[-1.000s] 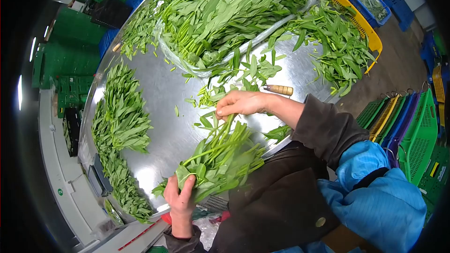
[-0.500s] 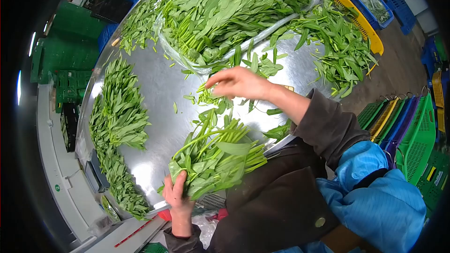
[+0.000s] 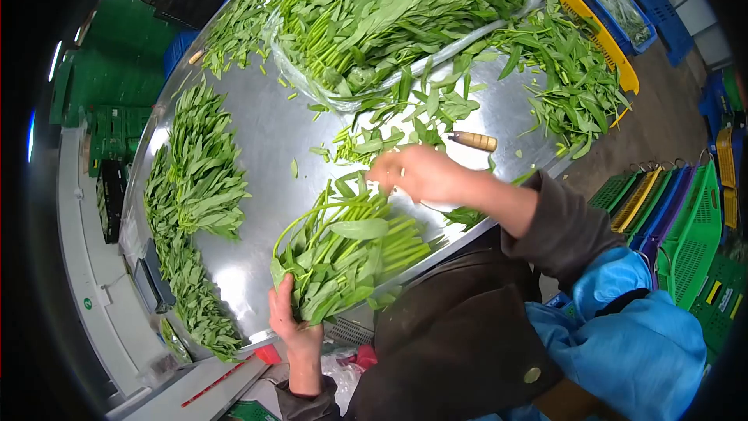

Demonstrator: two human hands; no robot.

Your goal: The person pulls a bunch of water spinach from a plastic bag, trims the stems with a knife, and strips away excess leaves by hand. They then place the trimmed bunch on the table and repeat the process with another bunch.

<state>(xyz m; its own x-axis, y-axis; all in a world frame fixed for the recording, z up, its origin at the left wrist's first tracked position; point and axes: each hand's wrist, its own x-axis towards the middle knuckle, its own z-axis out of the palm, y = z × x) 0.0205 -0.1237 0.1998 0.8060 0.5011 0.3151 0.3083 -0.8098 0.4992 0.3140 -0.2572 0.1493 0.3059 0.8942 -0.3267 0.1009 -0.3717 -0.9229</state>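
Observation:
A bunch of water spinach (image 3: 354, 253) rests in my left hand (image 3: 294, 323) at the near edge of the metal table (image 3: 261, 187). Its leaves lie toward my fingers, and its cut stems point right. My right hand (image 3: 425, 175), smeared by motion, is just above the bunch with its fingers bent; whether anything is in them I cannot tell. Loose leaves and stem pieces (image 3: 366, 144) lie right behind it. A knife with a wooden handle (image 3: 475, 140) lies on the table beyond my right wrist.
A large heap of greens (image 3: 405, 15) fills a clear plastic bag at the back. Bunches (image 3: 202, 164) line the left edge. Loose greens (image 3: 569, 70) are piled at the right by a yellow crate (image 3: 596, 19). Green crates (image 3: 689, 226) stand at the right. Another wooden handle (image 3: 195, 56) lies far left.
My right hand has moved down and toward the bunch, away from the loose stems, uncovering the knife. My left hand has shifted slightly left, still with the bunch.

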